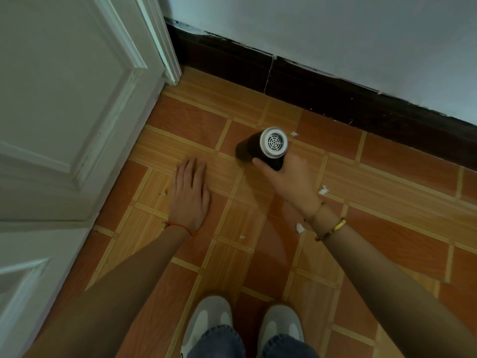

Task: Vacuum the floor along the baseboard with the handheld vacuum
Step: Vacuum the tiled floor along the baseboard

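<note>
Handheld vacuum, dark cylindrical body with a silver vented end cap facing the camera, is gripped in the right hand; fingers wrap the body from below and the thumb lies along its near side. Body angles down and away to the left of that hand, nozzle end low over the floor; whether it touches the tiles cannot be told. Left hand holds nothing, palm flat on the floor, fingers together and extended, off to the left of the vacuum and clearly apart from it.

Dark baseboard runs beyond both hands, closer to the right hand, under a pale wall. White door stands left of the left hand, its frame meeting the baseboard at the corner.

White paper scraps on the orange tiles: one just beyond the right hand beside the vacuum's cap, one just right of the right wrist, one under the right forearm near the bracelets, a small one between the two forearms, tiny bits just left of the left hand. Red string on the left wrist. Pale shoes and jeans cuffs at the near edge, between the arms.
</note>
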{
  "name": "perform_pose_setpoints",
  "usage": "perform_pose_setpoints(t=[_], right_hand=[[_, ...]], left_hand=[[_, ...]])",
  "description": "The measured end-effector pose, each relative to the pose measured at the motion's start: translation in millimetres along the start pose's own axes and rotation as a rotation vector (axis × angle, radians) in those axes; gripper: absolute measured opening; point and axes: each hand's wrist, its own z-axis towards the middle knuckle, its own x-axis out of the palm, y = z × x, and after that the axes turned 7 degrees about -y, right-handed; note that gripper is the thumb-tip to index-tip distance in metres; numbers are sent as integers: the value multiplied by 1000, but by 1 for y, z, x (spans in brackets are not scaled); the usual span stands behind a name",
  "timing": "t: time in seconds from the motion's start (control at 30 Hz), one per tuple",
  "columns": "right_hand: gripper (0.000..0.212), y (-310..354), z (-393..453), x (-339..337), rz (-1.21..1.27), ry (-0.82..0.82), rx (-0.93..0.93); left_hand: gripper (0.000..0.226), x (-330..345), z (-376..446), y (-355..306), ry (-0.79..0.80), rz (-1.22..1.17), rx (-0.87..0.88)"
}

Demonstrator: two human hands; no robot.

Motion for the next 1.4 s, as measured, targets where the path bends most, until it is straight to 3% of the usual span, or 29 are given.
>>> perform_pose_setpoints(t=[0.1,0.27,0.5,0.73,0.97,1.1,1.27,1.33,1.4], right_hand=[[54,4,19,8,44,-74,16],[45,16,35,23,84,141,23],[51,34,69,37,36,-63,-9],[41,63,94,69,159,278,-45],[55,74,118,87,156,100,-106],[53,91,129,105,164,205,-122],[31,99,123,128,174,424,-166],[30,99,123,130,193,386,-164],[37,98,126,129,190,233,-155]], left_hand=[[47,-1,1,1,-14,-23,-4],[49,-2,1,1,-15,-23,3],[49,-2,2,-1,-24,-3,3],[51,-3,3,0,10,19,-6],[51,-4,3,0,37,16,-16],[52,-5,4,0,31,-3,-5],[53,-4,5,1,29,-9,-1],[53,-4,4,1,29,-5,-1],[53,-5,4,0,23,-6,-3]])
